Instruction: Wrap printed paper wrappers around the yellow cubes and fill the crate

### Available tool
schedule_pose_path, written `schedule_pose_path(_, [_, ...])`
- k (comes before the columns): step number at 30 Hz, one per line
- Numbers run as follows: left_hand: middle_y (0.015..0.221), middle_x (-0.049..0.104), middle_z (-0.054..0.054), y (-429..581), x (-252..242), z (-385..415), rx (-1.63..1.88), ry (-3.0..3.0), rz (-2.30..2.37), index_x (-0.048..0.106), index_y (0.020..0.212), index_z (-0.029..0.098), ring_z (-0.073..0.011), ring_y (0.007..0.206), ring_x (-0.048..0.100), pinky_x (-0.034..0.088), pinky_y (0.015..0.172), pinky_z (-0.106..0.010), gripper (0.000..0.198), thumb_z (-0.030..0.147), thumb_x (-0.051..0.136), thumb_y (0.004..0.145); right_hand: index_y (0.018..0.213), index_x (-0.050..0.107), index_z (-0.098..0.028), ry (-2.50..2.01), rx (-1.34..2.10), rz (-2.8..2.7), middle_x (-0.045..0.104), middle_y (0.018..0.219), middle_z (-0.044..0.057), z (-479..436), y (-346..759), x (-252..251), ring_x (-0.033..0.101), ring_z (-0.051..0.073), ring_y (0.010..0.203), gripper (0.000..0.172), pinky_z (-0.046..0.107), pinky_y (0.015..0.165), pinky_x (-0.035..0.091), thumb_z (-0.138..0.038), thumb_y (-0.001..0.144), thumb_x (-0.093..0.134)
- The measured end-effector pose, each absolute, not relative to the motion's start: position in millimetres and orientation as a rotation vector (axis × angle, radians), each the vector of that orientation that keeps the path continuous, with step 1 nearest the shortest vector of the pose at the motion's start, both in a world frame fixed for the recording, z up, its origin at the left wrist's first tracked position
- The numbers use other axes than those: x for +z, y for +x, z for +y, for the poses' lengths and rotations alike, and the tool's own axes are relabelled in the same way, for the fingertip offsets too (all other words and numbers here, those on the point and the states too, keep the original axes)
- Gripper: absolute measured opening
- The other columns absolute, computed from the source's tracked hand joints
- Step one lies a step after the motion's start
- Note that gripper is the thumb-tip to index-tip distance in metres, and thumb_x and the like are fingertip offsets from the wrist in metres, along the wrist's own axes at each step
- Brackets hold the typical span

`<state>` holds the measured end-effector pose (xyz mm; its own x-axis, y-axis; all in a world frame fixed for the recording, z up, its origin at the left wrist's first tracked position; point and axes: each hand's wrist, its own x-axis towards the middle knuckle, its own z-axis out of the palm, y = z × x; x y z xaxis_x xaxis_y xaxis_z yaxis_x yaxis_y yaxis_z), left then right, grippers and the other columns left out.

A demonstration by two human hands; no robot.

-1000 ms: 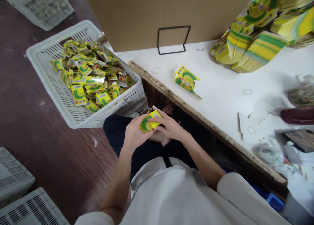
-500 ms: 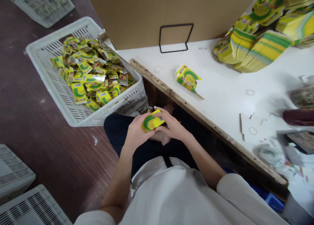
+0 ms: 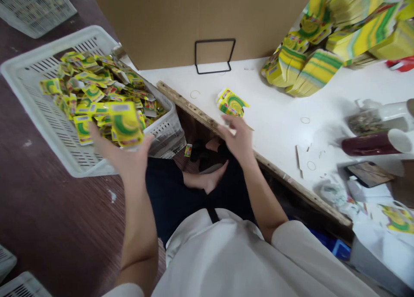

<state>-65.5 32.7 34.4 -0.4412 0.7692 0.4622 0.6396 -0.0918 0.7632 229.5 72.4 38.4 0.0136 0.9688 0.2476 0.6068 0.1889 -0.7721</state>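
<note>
Has left hand point(image 3: 124, 159) at yellow box point(image 3: 126, 124), nine o'clock, can't tell if gripping; has right hand point(image 3: 242, 137), fingers apart, near carton point(image 3: 231, 102), one o'clock.

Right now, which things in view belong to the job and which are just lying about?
Job, by the look of it:
yellow-green carton at left hand
tabletop carton near right hand
white crate of cartons
carton stacks

Apparently lying about:
smartphone
maroon cylinder
floor carton
</note>
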Motion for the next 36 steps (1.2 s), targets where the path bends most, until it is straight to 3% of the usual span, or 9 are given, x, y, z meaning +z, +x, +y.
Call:
schedule_pose_path(3, [0.166, 0.023, -0.021, -71.5, 40.3, 43.0, 1.674, 1.684, 1.995, 0.020, 0.156, 0.010, -0.0307, 0.156, 0.021, 0.021, 0.128, -0.052, 0.110, 0.034, 0.087, 0.073, 0.113, 0.064, -0.013, -1.910, 0.396, -1.454, 0.061, 0.116, 0.016, 110.5, 262.6, 42.0, 0.059, 0.025, 0.104, 0.025, 0.047, 0.100, 0.045, -0.022, 0.090, 0.067])
schedule_pose_path(7, [0.149, 0.051, -0.018, -43.7, 12.6, 26.0, 1.410, 1.508, 1.858, 0.047, 0.144, 0.017, -0.0313, 0.141, 0.048, 0.044, 0.114, -0.050, 0.077, 0.039, 0.080, 0.078, 0.091, 0.060, -0.013, -2.093, 0.410, -1.371, 0.057, 0.107, 0.017, 132.7, 277.0, 31.5, 0.053, 0.028, 0.108, 0.020, 0.049, 0.102, 0.038, -0.020, 0.082, 0.076])
schedule_pose_path(11, [0.133, 0.063, -0.013, -22.5, -18.8, 2.6, 1.307, 1.374, 1.738, 0.062, 0.127, 0.020, -0.0286, 0.126, 0.060, 0.054, 0.103, -0.045, 0.052, 0.040, 0.076, 0.082, 0.088, 0.052, -0.019, -2.135, 0.403, -1.378, 0.057, 0.108, 0.013, 130.7, 272.6, 24.9, 0.052, 0.027, 0.107, 0.021, 0.049, 0.103, 0.037, -0.018, 0.084, 0.073])
schedule_pose_path(18, [0.126, 0.067, -0.013, -15.6, -21.5, -3.7, 1.230, 1.251, 1.563, 0.064, 0.122, 0.020, -0.0288, 0.118, 0.065, 0.056, 0.100, -0.047, 0.048, 0.044, 0.075, 0.082, 0.094, 0.046, -0.026, -2.002, 0.432, -1.388, 0.060, 0.092, 0.004, 124.3, 275.1, 30.3, 0.056, 0.022, 0.085, 0.024, 0.046, 0.091, 0.045, -0.021, 0.085, 0.067])
schedule_pose_path(22, [0.134, 0.064, -0.014, -1.3, -17.6, -4.5, 1.254, 1.169, 1.271, 0.060, 0.129, 0.023, -0.0300, 0.123, 0.064, 0.056, 0.100, -0.045, 0.063, 0.052, 0.080, 0.077, 0.100, 0.043, -0.026, -1.772, 0.476, -1.368, 0.060, 0.093, 0.002, 100.4, 256.0, 42.3, 0.055, 0.017, 0.077, 0.019, 0.039, 0.080, 0.049, -0.023, 0.090, 0.058])
schedule_pose_path(26, [0.143, 0.057, -0.011, 20.2, -3.0, -0.4, 1.453, 0.955, 0.966, 0.057, 0.134, 0.031, -0.0316, 0.128, 0.059, 0.056, 0.099, -0.044, 0.083, 0.077, 0.075, 0.067, 0.090, 0.047, -0.026, -1.301, 0.965, -1.590, 0.062, 0.091, 0.001, 49.6, 199.2, 48.1, 0.058, 0.016, 0.077, 0.019, 0.034, 0.073, 0.051, -0.023, 0.085, 0.065])
schedule_pose_path(29, [0.108, 0.068, -0.009, 30.5, 17.9, 4.6, 1.631, 0.715, 0.895, 0.068, 0.110, 0.026, -0.0266, 0.104, 0.067, 0.058, 0.091, -0.039, 0.068, 0.081, 0.068, 0.070, 0.090, 0.051, -0.024, -1.076, 1.268, -1.676, 0.062, 0.083, -0.002, 13.8, 155.4, 39.6, 0.062, 0.014, 0.072, 0.019, 0.029, 0.065, 0.052, -0.030, 0.084, 0.068])
schedule_pose_path(32, [0.072, 0.052, 0.000, 31.1, 31.9, 7.5, 1.790, 0.534, 0.901, 0.061, 0.084, 0.022, -0.0151, 0.065, 0.055, 0.054, 0.067, -0.028, 0.054, 0.075, 0.068, 0.075, 0.100, 0.051, -0.022, -0.955, 1.527, -1.519, 0.061, 0.091, 0.000, -3.6, 133.3, 27.6, 0.062, 0.015, 0.081, 0.034, 0.028, 0.070, 0.052, -0.038, 0.082, 0.074])
schedule_pose_path(36, [0.069, 0.045, 0.003, 29.2, 25.6, 7.2, 1.823, 0.372, 1.110, 0.053, 0.079, 0.022, -0.0114, 0.060, 0.045, 0.046, 0.058, -0.023, 0.060, 0.077, 0.073, 0.068, 0.114, 0.053, -0.022, -1.004, 1.609, -1.530, 0.059, 0.095, -0.001, -0.3, 136.7, 21.0, 0.058, 0.014, 0.080, 0.056, 0.026, 0.067, 0.049, -0.042, 0.072, 0.084])
